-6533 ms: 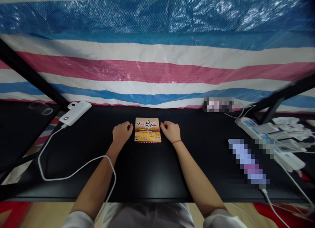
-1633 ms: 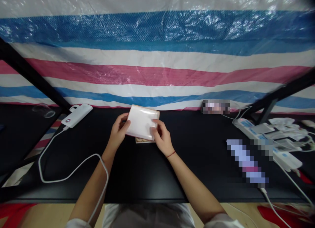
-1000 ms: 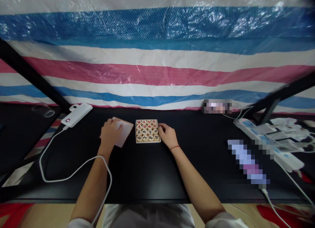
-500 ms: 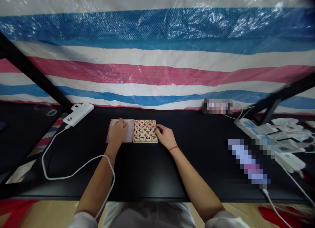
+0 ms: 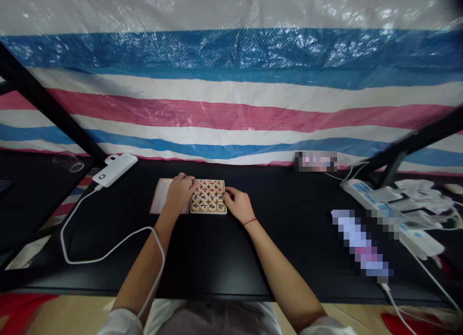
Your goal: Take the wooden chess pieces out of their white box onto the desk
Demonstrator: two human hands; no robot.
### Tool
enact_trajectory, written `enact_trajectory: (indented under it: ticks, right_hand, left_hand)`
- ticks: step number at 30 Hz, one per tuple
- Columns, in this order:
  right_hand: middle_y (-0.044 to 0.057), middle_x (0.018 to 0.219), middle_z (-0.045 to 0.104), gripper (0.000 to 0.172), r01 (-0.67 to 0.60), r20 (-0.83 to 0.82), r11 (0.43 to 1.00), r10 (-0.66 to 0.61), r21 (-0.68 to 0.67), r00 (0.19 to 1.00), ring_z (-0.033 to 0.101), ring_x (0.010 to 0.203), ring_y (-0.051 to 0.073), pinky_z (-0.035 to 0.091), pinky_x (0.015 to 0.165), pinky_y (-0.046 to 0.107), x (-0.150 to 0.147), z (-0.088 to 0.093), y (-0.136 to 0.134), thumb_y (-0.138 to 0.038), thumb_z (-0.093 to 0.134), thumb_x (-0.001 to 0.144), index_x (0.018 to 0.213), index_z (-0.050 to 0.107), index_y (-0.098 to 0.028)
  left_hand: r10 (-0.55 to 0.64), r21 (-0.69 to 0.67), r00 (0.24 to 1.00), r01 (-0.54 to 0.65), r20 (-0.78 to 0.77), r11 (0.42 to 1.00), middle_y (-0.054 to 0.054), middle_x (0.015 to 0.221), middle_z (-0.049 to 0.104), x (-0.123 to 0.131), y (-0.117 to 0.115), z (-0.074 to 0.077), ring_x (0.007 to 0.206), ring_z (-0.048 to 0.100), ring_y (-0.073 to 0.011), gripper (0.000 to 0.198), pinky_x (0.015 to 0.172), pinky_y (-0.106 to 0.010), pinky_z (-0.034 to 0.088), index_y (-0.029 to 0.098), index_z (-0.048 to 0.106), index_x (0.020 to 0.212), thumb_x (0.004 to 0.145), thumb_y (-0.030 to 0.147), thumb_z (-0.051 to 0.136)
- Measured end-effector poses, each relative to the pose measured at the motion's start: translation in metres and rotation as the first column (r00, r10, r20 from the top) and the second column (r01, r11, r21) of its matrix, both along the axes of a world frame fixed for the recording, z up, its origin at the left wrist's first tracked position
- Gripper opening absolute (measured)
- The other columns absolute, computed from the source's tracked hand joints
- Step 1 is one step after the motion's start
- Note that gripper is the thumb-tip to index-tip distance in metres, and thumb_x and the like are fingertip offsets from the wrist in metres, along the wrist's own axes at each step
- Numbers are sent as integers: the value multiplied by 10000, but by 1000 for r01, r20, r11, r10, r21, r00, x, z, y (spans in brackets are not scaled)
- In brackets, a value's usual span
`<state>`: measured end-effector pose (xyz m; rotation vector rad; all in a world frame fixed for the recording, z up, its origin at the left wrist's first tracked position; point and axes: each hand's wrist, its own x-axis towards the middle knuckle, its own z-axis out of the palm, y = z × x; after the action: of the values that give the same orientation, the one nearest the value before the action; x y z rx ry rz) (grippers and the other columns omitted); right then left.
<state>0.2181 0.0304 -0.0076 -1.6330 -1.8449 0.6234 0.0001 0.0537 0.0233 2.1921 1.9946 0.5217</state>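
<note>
A shallow white-rimmed box (image 5: 209, 212) holds rows of round Chinese chess pieces (image 5: 211, 198), red characters at the back, black ones in front. Over its back left corner is my left hand (image 5: 181, 193), its bent fingertips closed at a Chinese chess piece (image 5: 197, 182) there; the fingers partly hide it. My right hand (image 5: 239, 205) grips the right side of the box, thumb and fingers against the rim. The opened lid (image 5: 162, 195), pale inside with a reddish edge, lies flat to the left, partly under my left hand.
A white power bank (image 5: 115, 170) with a white cable (image 5: 104, 262) lies at the back left; the cable crosses my left forearm. Right of me are a blurred-out phone (image 5: 361, 243), a power strip (image 5: 392, 212) with plugs, and another blurred object (image 5: 316, 161). A striped sheet (image 5: 231, 113) hangs behind.
My left hand has moved right, from above the lid to the back left corner of the box. My right hand stays at the box's right side. The view has shifted slightly.
</note>
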Motion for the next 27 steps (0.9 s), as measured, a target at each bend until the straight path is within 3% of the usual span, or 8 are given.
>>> enact_trajectory:
  ticks: [7, 14, 16, 18, 21, 24, 27]
  right_hand:
    - [34, 732, 720, 300, 5, 27, 1000, -5, 13, 1000, 676, 716, 195, 457, 680, 263, -1, 0, 0, -251, 488, 832, 1010, 721, -185]
    - [26, 727, 705, 299, 11, -35, 1000, -11, -6, 999, 661, 706, 187, 463, 686, 273, 0, 0, 1, -289, 467, 867, 1002, 718, -197]
    - [35, 739, 691, 323, 27, -75, 999, -23, 41, 997, 647, 696, 187, 477, 698, 289, 0, 3, 0, -322, 463, 882, 1049, 698, -176]
    - [69, 860, 693, 380, 35, -105, 984, -17, 174, 994, 643, 773, 205, 495, 739, 317, -2, 9, -3, -366, 509, 873, 1159, 646, -157]
    - [118, 1142, 648, 476, -57, -100, 923, 102, 380, 990, 614, 997, 241, 497, 847, 365, -10, 18, -9, -398, 596, 844, 1269, 564, -187]
    - [91, 1160, 653, 297, -131, -94, 862, 201, 489, 975, 602, 1065, 230, 479, 907, 383, -17, 22, -14, -331, 542, 905, 1179, 604, -233]
    - [79, 1104, 676, 220, -67, -132, 841, 162, 536, 978, 618, 1018, 212, 480, 893, 369, -13, 17, -10, -287, 513, 926, 1110, 618, -227]
  left_hand:
    - [7, -42, 997, -10, -82, 999, -81, 1037, 635, 8, -3, 2, 985, 586, -230, 271, 881, -315, 435, 216, 698, 966, 914, 354, 471]
    - [34, -32, 999, -35, -20, 999, -63, 980, 684, 13, -7, 6, 986, 593, -255, 179, 880, -385, 397, 215, 655, 918, 890, 336, 526]
    - [77, -10, 995, -76, 57, 997, -51, 942, 692, 15, -9, 10, 964, 604, -245, 149, 904, -407, 385, 211, 641, 879, 883, 320, 539]
    - [72, 7, 974, -76, 216, 997, -36, 925, 690, 18, -12, 16, 923, 618, -212, 127, 897, -382, 405, 209, 623, 860, 871, 313, 552]
    - [-58, -32, 851, 88, 521, 996, -1, 894, 683, 29, -15, 25, 856, 636, -163, 134, 813, -294, 459, 213, 602, 869, 820, 338, 602]
    - [-139, -84, 728, 261, 671, 962, 18, 829, 671, 38, -14, 29, 791, 636, -145, 161, 744, -256, 480, 211, 601, 848, 781, 355, 623]
    - [-154, -86, 727, 282, 669, 956, 4, 831, 684, 34, -8, 25, 767, 636, -150, 222, 725, -259, 483, 209, 625, 895, 804, 410, 596]
